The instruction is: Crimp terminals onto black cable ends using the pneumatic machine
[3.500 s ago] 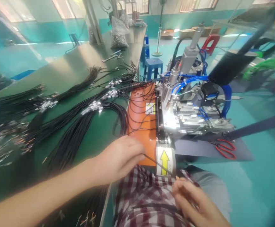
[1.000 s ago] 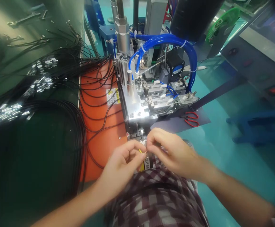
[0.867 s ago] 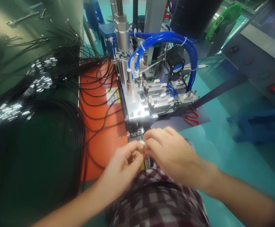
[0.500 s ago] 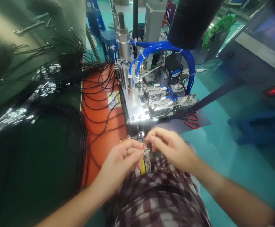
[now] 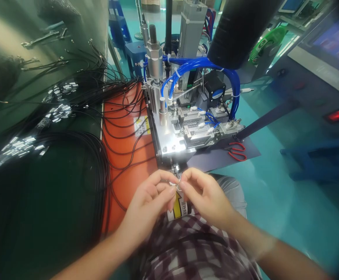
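A left hand (image 5: 152,198) and a right hand (image 5: 206,192) pinched thin, pale wire ends (image 5: 178,186) (too small to count), which lay roughly crosswise between the fingertips near one white, yellow-arrowed label (image 5: 177,210). Smooth black cables (image 5: 125,137) curved over a flat orange plate (image 5: 143,168); one pair of red-handled scissors (image 5: 231,149) lay farther right.

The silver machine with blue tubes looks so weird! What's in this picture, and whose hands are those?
The camera sits on someone's head, looking down at that person's own bare hands. The left hand pinches thin wires, and the right hand meets it there; exactly what its fingers grip is too tiny to see. Ahead stands the metal machine with blue tubes. Black cables lie on the green table and across an orange plate. A red-handled tool lies to the right.
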`<action>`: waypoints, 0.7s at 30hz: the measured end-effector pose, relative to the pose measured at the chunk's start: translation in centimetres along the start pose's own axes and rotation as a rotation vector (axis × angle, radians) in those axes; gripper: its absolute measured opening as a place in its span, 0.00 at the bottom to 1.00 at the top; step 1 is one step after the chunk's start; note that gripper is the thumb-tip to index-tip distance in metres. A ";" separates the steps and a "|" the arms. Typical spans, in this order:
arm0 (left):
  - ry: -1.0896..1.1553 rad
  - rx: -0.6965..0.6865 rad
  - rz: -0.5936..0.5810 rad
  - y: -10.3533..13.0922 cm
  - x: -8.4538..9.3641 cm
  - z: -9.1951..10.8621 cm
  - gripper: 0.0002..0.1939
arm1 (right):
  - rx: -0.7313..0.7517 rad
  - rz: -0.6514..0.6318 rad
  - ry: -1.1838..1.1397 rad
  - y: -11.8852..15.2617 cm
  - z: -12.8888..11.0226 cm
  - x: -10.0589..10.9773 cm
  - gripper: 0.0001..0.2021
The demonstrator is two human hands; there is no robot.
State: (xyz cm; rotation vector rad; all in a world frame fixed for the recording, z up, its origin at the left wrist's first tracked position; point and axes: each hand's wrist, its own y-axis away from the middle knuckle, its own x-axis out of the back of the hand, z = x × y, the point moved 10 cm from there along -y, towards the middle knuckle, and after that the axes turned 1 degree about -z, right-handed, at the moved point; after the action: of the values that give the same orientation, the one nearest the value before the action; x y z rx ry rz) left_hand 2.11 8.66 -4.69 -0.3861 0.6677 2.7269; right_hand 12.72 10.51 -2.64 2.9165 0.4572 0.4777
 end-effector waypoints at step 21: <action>-0.156 0.058 0.042 -0.3 0.9 -0.5 0.12 | 0.446 0.001 0.311 -0.2 -4.4 1.4 0.05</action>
State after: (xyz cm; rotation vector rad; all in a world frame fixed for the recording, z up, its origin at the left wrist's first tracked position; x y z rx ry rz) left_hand 1.50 8.88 -5.56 -0.1456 0.7172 2.7346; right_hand 12.48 11.64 1.88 3.2717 0.6800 0.9483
